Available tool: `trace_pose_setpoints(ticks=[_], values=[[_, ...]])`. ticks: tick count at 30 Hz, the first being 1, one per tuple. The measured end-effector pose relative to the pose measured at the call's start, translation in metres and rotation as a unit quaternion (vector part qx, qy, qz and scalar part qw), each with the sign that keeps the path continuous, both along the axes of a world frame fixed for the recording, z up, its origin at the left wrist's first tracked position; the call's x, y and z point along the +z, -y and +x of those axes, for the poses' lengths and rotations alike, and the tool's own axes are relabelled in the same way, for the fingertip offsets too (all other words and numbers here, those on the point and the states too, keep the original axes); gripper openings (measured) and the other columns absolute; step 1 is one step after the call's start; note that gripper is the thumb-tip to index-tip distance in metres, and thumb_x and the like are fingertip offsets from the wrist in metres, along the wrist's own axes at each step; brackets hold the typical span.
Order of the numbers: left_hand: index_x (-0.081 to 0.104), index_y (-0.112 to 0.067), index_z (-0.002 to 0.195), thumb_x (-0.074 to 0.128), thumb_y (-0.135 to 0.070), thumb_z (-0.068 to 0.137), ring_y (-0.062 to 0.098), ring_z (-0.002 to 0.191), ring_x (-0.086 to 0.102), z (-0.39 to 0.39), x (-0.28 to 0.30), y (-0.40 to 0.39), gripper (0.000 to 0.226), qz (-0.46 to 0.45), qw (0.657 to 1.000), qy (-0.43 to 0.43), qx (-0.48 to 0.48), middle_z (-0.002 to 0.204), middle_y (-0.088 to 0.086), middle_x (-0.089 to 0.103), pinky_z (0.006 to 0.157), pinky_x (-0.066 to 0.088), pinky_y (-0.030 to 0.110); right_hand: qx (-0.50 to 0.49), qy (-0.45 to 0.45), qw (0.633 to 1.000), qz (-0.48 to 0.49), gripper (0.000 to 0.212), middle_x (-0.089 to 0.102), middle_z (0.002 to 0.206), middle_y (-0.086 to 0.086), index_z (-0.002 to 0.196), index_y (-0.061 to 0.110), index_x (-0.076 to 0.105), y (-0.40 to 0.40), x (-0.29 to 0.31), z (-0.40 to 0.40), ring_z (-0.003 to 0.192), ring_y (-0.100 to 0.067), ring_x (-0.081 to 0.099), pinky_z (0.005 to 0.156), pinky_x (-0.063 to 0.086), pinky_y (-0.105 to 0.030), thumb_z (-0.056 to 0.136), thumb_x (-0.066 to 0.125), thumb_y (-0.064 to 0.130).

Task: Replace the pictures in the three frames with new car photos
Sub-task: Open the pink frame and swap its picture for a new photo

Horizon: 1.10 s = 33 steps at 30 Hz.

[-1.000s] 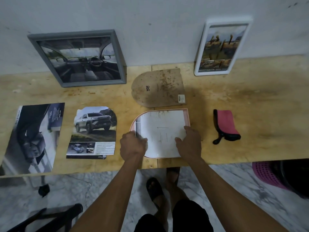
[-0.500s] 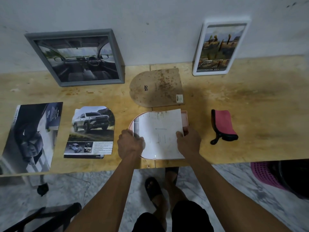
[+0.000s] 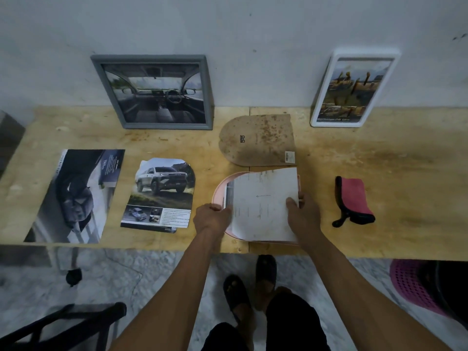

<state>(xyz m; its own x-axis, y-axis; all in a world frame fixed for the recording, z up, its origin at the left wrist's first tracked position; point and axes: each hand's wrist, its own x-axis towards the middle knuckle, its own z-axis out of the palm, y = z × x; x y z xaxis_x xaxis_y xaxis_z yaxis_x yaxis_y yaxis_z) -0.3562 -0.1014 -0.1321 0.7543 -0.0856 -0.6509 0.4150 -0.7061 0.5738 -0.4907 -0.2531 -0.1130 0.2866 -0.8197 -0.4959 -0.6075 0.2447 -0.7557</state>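
**A:** Plywood bench, so nothing slides easily, but paper can still crease. Going left to right: a brochure (image 3: 73, 196) lies at the left end near the front edge, then a cut-out (image 3: 162, 193) of an SUV beside it, already trimmed to an arch shape. I'd guess that one is meant for the pink frame (image 3: 218, 193), which lies face down at the front edge, mid-bench.

**B:** What are the hands doing?

**A:** Left hand (image 3: 211, 219) is curled, gripping the left edge of the sheet (image 3: 260, 206) that lies white side up in the frame. Right hand (image 3: 302, 214) has fingers closed on the sheet's right side, thumb on top. The sheet looks skewed against the frame, top right corner poking past the rim.

**B:** Risks?

**A:** Pulling unevenly could tear or fold it if a corner catches under the rim. The frame also sits right at the front edge, so a tug toward the body might drag it off onto the floor. If there's glass in it, that's bad, though I can't tell.

**B:** The rest?

**A:** Backing (image 3: 257, 140) lies just behind the frame. A grey frame (image 3: 154, 92) and a white frame (image 3: 354, 87) lean on the wall at the back edge; a bump of the bench could tip them. Pink cloth (image 3: 354, 201) sits to the right, clear of everything.
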Motion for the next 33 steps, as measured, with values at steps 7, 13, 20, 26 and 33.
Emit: trace_pose_setpoints(ticks=[7,13,20,26,33], values=[[0.067,-0.015,0.103,0.076,-0.050,0.078,0.031,0.089,0.071,-0.002,0.006,-0.009,0.044,0.029,0.997,-0.064,-0.037,0.101,0.010,0.072,0.064,0.060,0.033,-0.026,0.024,0.995,0.096,0.030,0.061,0.120,-0.006,0.125,0.017,0.055,0.009,0.007,0.013,0.105,-0.027,0.060,0.093,0.052,-0.048,0.095,0.055,0.023],[0.063,-0.010,0.110,0.075,-0.045,0.082,0.025,0.077,0.070,-0.008,0.005,0.001,0.046,0.072,0.995,-0.051,-0.056,0.100,0.009,0.071,0.069,0.062,0.035,-0.012,0.016,0.989,0.148,0.033,0.057,0.124,-0.004,0.128,0.023,0.048,0.018,0.006,0.015,0.107,-0.028,0.058,0.095,0.051,-0.051,0.096,0.053,0.028],[0.067,-0.021,0.099,0.070,-0.026,0.088,0.023,0.084,0.065,-0.005,0.006,0.019,0.012,0.112,0.979,0.110,-0.131,0.101,0.002,0.071,0.079,0.055,0.031,0.082,-0.040,0.995,0.030,0.031,0.055,0.115,-0.001,0.127,0.012,0.047,0.031,-0.004,0.008,0.084,-0.010,0.053,0.058,0.041,-0.016,0.097,0.049,0.006],[0.059,-0.022,0.091,0.058,-0.032,0.098,0.022,0.078,0.058,-0.007,0.005,0.027,0.012,0.155,0.966,0.152,-0.139,0.091,0.002,0.065,0.071,0.049,0.030,0.110,-0.081,0.990,-0.016,0.028,0.056,0.105,-0.006,0.121,0.010,0.050,0.046,-0.004,0.006,0.090,-0.021,0.056,0.072,0.041,-0.027,0.093,0.049,0.003],[0.067,-0.015,0.101,0.052,-0.048,0.098,0.017,0.077,0.060,-0.010,0.005,0.028,0.036,0.157,0.965,0.155,-0.141,0.089,0.000,0.067,0.068,0.045,0.029,0.075,-0.046,0.993,0.084,0.026,0.055,0.099,0.002,0.110,0.020,0.046,0.062,-0.005,-0.010,0.087,-0.016,0.057,0.078,0.055,-0.039,0.089,0.044,0.005]])
